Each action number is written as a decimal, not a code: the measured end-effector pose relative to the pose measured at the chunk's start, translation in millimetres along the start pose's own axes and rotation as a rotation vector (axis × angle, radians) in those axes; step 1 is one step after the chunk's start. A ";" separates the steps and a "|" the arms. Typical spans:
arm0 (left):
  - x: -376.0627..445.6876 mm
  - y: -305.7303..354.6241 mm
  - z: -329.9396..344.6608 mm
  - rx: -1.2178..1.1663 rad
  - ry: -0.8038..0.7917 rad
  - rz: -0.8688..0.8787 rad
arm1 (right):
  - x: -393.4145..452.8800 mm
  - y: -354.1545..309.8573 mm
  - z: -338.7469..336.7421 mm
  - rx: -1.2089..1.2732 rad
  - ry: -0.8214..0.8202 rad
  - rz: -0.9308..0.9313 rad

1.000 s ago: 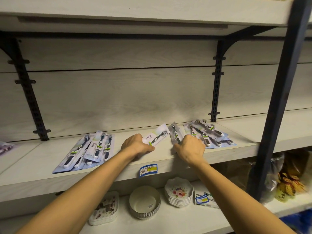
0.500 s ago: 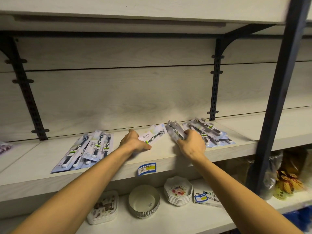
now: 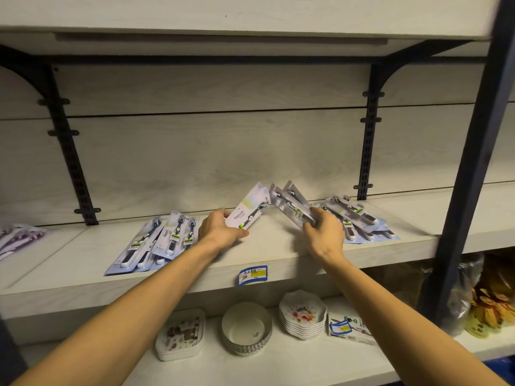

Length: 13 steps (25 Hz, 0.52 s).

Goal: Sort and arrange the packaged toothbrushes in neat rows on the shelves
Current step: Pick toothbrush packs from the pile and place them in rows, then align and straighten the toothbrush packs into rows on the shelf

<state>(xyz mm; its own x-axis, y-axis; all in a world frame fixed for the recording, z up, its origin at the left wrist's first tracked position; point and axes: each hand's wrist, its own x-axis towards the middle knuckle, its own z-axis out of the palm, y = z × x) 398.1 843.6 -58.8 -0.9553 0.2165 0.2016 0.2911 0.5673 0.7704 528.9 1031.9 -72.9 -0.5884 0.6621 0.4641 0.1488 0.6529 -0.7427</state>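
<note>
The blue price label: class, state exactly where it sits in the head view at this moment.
The blue price label is stuck on the front edge of the toothbrush shelf, near the middle of the head view, below the gap between the two hands and above the white round bowl.

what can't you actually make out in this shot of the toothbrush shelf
Head view only:
- Price tag on the shelf edge: print too small to read.
- Packs at far left: cut off by the frame edge and blurred; count unclear.
- Packs in the right hand: they overlap, so the number is unclear.
- Left hand: its fingers lie under the Niepoth pack, hidden.
- Right pile: lower packs covered by upper ones.
</note>
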 end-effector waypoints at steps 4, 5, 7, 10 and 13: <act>-8.1 -11.9 -20.8 -0.192 0.061 0.008 | -6.4 -16.2 -0.2 0.074 0.058 -0.070; -12.0 -13.4 -29.2 -0.221 0.079 0.010 | -10.9 -22.3 0.5 0.089 0.076 -0.093; -22.0 -16.1 -47.5 -0.261 0.106 0.022 | -22.7 -36.7 3.1 0.104 0.086 -0.125; -39.7 -27.3 -76.4 -0.337 0.113 0.059 | -45.5 -58.6 10.4 0.107 0.052 -0.120; -68.4 -50.2 -117.0 -0.340 0.132 0.088 | -80.9 -84.4 22.2 0.154 0.025 -0.125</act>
<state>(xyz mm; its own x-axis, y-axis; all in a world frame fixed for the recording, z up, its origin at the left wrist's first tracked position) 442.7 707.4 -40.5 -0.9322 0.1359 0.3354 0.3599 0.2498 0.8989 546.2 915.0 -58.5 -0.5747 0.5892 0.5680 -0.0487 0.6682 -0.7424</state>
